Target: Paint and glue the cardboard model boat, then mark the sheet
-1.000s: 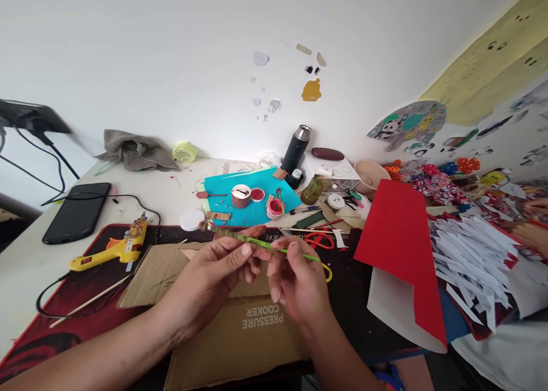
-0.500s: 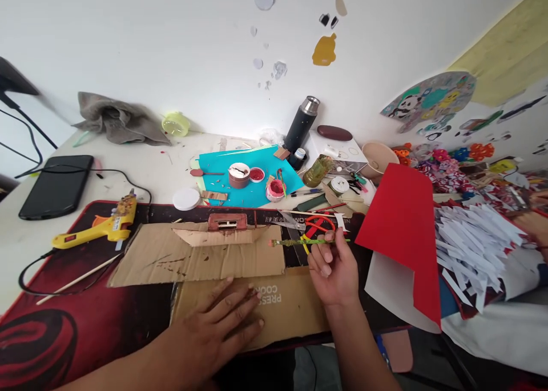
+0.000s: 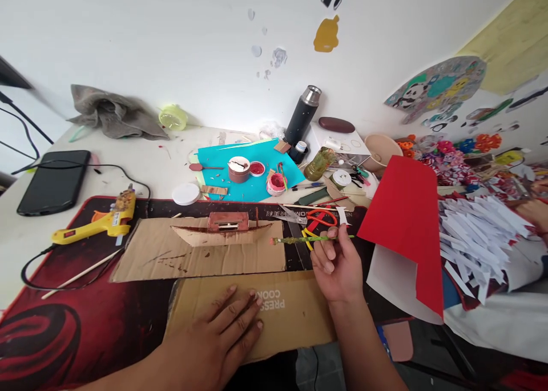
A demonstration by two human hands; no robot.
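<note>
The left hand lies palm down, fingers spread, on a brown cardboard panel with partly covered white lettering. Beyond it a model boat rests on a paint-streaked corrugated sheet: bare cardboard hull, long and pointed at both ends, with a red-brown rim, a boxy red-brown cabin with a window opening, and a thin dark post near the right end. Just right of the hull, the right hand pinches a green paintbrush almost level, its handle smeared dark and its reddish tip toward the boat without touching.

Among the containers, a brown jar has a white, dark-streaked top; the round lid beside it is red inside. Next, a pink jar holds red paint, then a murky greenish jar and a shallow beige bowl, whose contents I cannot make out.

On the table, left to right: crumpled grey cloth, yellow plastic glue gun, flat turquoise paper, curling red sheet, heaped white paper strips.
</note>
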